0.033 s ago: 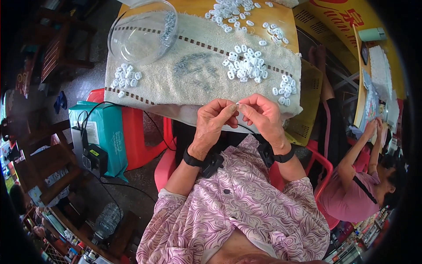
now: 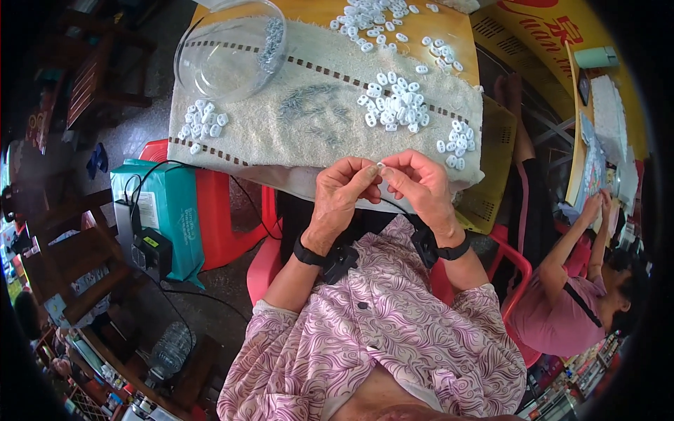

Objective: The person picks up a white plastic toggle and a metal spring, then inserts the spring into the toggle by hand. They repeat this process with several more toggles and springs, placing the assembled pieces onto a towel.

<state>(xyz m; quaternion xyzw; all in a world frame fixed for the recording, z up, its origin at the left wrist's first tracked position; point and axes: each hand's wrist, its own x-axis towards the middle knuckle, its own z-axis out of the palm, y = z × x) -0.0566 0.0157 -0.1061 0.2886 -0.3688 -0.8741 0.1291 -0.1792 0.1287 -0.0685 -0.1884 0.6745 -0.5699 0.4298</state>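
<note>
Just off the near edge of the towel, my left hand point(image 2: 340, 195) and my right hand point(image 2: 420, 186) meet at the fingertips. Both are closed in a pinch on a small white plastic piece point(image 2: 380, 165), mostly covered by the fingers. Beyond them on the towel point(image 2: 239, 130) lies a pile of white oval two-hole pieces point(image 2: 397, 105), with a smaller group point(image 2: 458, 140) at the right edge and another group point(image 2: 202, 122) at the left. Many tiny grey metal bits point(image 2: 314, 111) are scattered mid-towel. Whether my fingers also hold a metal bit is hidden.
A clear round tub point(image 2: 184, 70) with grey metal bits stands at the far left of the table. More white pieces point(image 2: 372, 17) lie on the bare wood at the back. A yellow crate point(image 2: 491, 161) stands at the right. Another person point(image 2: 562, 309) works farther right.
</note>
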